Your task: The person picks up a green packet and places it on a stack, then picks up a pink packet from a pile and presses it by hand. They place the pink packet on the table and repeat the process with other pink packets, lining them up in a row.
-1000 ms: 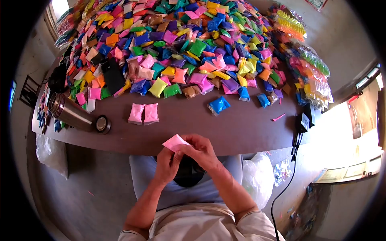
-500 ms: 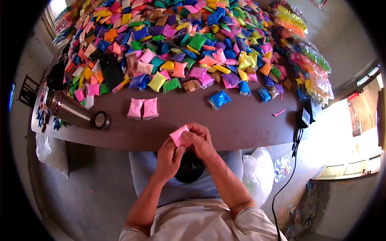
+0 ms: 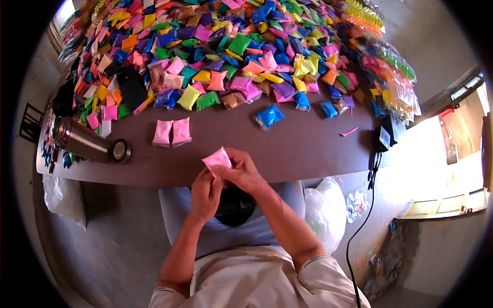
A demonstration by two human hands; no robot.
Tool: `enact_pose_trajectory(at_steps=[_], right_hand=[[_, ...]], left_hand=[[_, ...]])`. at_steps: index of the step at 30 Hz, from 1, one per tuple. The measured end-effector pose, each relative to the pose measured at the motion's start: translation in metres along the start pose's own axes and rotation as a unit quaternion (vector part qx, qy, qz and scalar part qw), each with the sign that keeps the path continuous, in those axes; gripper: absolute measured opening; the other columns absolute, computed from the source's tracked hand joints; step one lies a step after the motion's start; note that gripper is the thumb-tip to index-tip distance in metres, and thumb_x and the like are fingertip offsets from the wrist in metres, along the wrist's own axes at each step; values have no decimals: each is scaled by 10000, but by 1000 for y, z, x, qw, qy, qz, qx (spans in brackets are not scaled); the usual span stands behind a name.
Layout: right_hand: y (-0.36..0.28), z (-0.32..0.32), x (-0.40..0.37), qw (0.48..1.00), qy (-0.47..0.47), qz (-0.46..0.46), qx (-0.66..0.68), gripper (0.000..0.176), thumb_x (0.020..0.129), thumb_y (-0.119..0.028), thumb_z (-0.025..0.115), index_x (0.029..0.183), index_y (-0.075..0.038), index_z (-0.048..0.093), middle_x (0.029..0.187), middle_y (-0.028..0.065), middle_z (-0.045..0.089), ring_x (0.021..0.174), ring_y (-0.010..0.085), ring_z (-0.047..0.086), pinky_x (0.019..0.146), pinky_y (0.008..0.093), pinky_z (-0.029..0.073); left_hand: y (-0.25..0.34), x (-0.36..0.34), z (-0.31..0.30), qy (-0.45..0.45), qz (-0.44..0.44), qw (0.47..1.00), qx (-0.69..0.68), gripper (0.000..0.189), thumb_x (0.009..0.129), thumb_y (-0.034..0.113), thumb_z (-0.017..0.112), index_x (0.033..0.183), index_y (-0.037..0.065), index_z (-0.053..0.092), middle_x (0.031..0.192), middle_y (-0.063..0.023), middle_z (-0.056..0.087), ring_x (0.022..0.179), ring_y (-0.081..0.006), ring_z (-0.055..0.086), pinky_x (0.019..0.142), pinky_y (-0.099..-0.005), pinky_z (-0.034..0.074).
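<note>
A small pink packet [image 3: 217, 158], soft and pillow-shaped, is pinched just over the front edge of the table. My right hand [image 3: 241, 171] has its thumb across the packet's face and its fingers behind. From below, my left hand [image 3: 206, 194] closes on the packet's lower edge, its fingertips partly hidden. Beyond them on the table lie a pink packet [image 3: 163, 133] and another pink packet [image 3: 181, 131], side by side. A blue packet [image 3: 269, 117] lies apart, farther to the right.
A heap of many-coloured packets [image 3: 221, 56] covers the table's far side. At left a steel flask [image 3: 82, 139] lies beside its round lid [image 3: 121, 151]. A black phone-like slab [image 3: 131, 90] rests on the heap. To the right are a black box with cables [image 3: 381, 139] and a pink strip [image 3: 349, 132].
Both hands have moved slightly forward and left with the pink packet, which is now turned with a corner pointing up. The whole view has also shifted a little.
</note>
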State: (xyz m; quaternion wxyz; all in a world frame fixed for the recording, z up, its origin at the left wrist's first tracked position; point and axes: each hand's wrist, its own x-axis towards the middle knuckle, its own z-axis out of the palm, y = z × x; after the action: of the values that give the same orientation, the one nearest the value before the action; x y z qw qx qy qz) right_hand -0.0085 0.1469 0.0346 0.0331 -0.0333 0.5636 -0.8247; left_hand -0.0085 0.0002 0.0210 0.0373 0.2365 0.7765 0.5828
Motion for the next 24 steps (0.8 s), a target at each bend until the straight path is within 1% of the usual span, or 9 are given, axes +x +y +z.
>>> enact_pose_trajectory(at_steps=[2,4,8,10,14,18,20,22,24], right_hand=[[-3,-3,1,1000,-23,-11,-12,234,883,-254,681,876,-33,605,696,-10,586,577,42,527,482,199,420],[-3,-8,1,997,-46,47,-31,241,885,-256,676,931,-27,617,758,-13,617,659,42,563,553,193,459],[6,-9,3,999,-37,-2,-9,221,893,-235,668,878,-27,593,690,2,587,547,56,520,469,212,422],[4,-9,3,999,-45,13,12,180,912,-205,633,891,-28,606,713,6,597,575,64,533,495,222,438],[-9,-13,2,997,-51,56,20,158,924,-173,594,932,-18,625,766,6,616,641,70,558,550,232,463],[-6,-15,7,998,-25,55,-9,174,919,-152,583,987,-2,638,836,-3,633,748,64,570,645,228,476],[-4,-18,16,995,75,-51,-47,172,920,-150,588,975,5,637,828,-13,626,744,62,561,635,231,465],[-7,-25,28,988,87,-69,-109,177,896,-145,613,992,2,632,766,4,620,705,68,557,609,242,456],[-21,-16,39,935,147,-49,-320,221,856,-142,658,1016,3,619,779,-13,603,727,39,529,631,222,435]], left_hand=[[-3,0,-1,-4,-13,1000,-13,314,965,267,501,873,-19,592,857,-150,611,790,-323,595,682,-398,468],[-4,1,0,-15,37,998,40,414,984,372,468,969,-27,576,800,-90,585,680,-166,590,602,-294,464],[-5,2,2,-7,59,995,85,411,984,374,466,978,-23,576,793,-85,584,675,-161,585,601,-292,456],[2,2,2,-6,6,999,43,324,969,274,490,847,-11,584,840,-152,605,789,-328,587,685,-393,462],[6,0,2,7,-21,1000,15,333,969,281,486,833,-6,584,845,-156,604,806,-333,584,712,-403,462],[7,4,-1,20,11,999,48,334,970,266,478,796,-3,574,788,-155,599,745,-330,582,808,-409,465],[7,5,-3,-3,58,996,67,298,961,221,483,782,0,570,731,-145,595,699,-322,584,890,-411,464],[3,4,1,-5,73,994,81,220,922,147,528,769,-7,566,697,-140,595,693,-319,595,947,-425,450],[-6,3,8,50,149,976,148,148,862,89,593,761,-14,562,724,-147,607,730,-333,605,936,-433,456]])
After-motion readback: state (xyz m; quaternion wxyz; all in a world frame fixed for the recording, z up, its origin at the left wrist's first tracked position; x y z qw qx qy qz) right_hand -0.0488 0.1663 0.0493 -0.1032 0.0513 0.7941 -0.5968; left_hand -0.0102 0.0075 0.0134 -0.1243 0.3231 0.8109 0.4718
